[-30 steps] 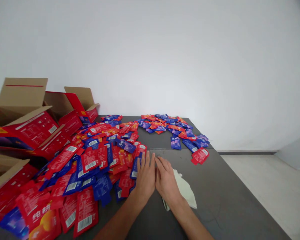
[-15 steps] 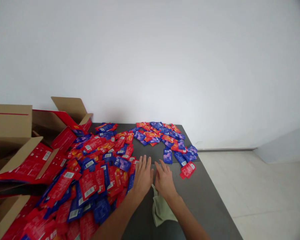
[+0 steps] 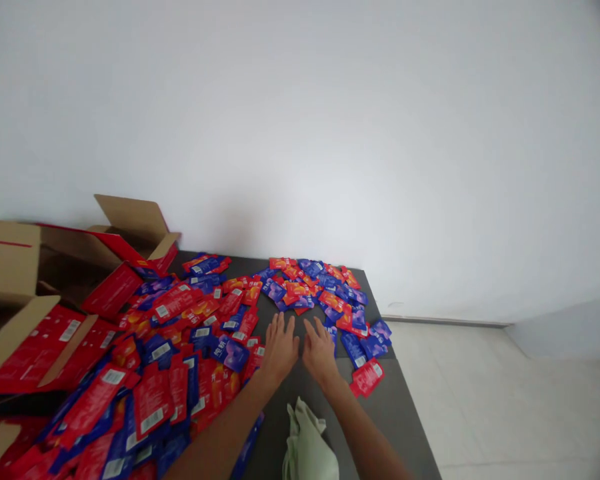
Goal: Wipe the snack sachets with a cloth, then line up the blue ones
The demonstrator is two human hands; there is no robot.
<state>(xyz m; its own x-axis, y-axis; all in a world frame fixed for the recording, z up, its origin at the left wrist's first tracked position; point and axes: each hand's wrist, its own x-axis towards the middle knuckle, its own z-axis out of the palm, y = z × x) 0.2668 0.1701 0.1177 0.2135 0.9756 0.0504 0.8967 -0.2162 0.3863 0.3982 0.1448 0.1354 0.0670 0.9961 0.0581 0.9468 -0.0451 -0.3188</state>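
The far pouches (image 3: 300, 289), red and blue, lie in a loose, overlapping spread at the back of the bench (image 3: 387, 417), just ahead of your fingertips. They look flat, light and bendy, with a smooth printed skin that will probably slide easily over its neighbours. Nothing about them suggests fragility, so a light touch should do. For a single one, a pinch at a sealed edge or the narrow tab end would likely serve best; for several together, a flat palm or the sides of both hands should suit better.

Your left hand (image 3: 280, 350) reaches forward palm down, fingers long and a little apart, near the right border of the larger pouch heap (image 3: 175, 360). Your right hand (image 3: 320, 350) mirrors it, fingers loosely spread and slightly bent, partly covering a blue pouch (image 3: 333, 335) — whether it touches that one, you can't tell from here. Neither hand has hold of anything. Your forearms run up from the lower edge and draw closer toward the wrists, with a crumpled pale green cloth (image 3: 310, 443) between them. A red pouch (image 3: 368, 378) lies to the right of your right hand, apart from it.
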